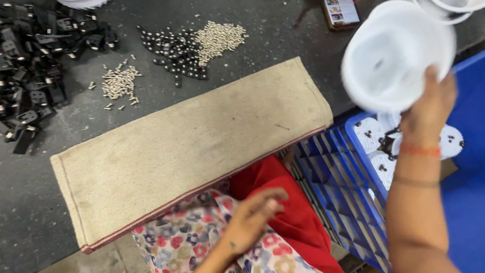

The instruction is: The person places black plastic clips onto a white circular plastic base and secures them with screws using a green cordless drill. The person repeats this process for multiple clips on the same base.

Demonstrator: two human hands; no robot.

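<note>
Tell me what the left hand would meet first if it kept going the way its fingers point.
The left hand points up and right over the lap. Going on, it would probably meet the red cloth first, then the beige mat's edge; depth is unclear.

bare cloth mat (192, 146) mid-table; screw piles (218, 38), black clips (30, 60) crowd far edge

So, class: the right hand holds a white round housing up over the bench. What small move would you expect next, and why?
Probably lowering the white round housing onto the beige cloth. The right hand grips its rim in mid-air, blurred, above the blue crate of similar parts. The cloth lies bare just left of it, screws and black clips lie beyond, and the left hand is free.
</note>
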